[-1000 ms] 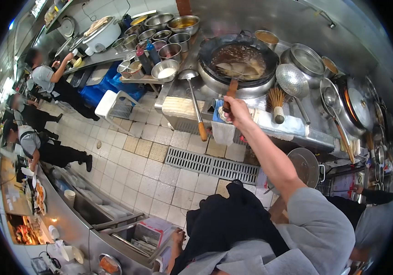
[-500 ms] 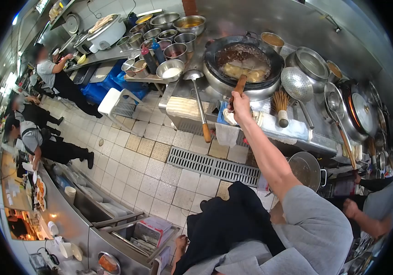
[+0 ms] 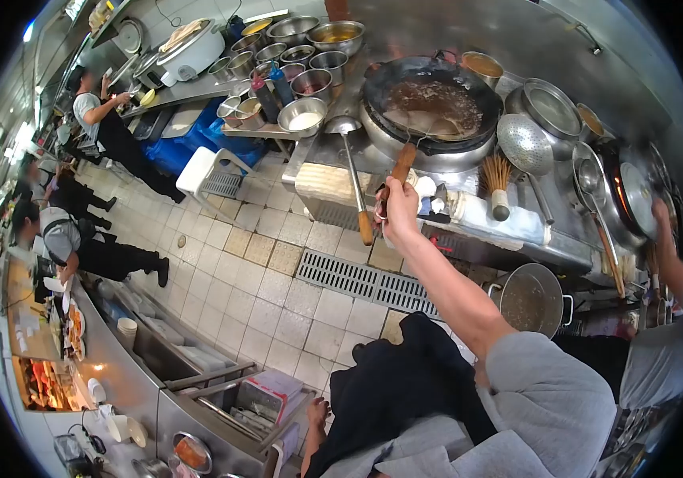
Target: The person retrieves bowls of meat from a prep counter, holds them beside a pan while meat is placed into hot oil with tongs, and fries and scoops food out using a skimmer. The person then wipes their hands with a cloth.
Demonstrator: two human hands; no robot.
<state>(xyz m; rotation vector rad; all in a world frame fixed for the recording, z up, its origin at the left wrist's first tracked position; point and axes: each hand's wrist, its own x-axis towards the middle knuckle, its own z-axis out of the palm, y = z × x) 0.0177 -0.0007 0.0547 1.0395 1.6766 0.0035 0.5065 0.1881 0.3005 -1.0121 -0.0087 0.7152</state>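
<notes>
My right hand is closed around the brown wooden handle of a tool with a forked metal neck. Its head reaches over the near rim of a dark wok, and I cannot make out its exact kind. Brown bubbling liquid fills the wok, with a pale shape near the front. Left of my hand, a ladle lies with its wooden handle over the stove edge. Low in view, my left hand hangs beside the metal counter; its fingers are too small to read.
A perforated skimmer and a bamboo brush lie right of the wok. Several steel bowls stand behind left. A large pot is below the stove. A co-worker's arm is at far right; other people stand left.
My right hand has drawn the wooden handle back toward me and a little left. The yellowish food in the wok shows less. The co-worker at right has raised an arm toward the right-hand stove.
</notes>
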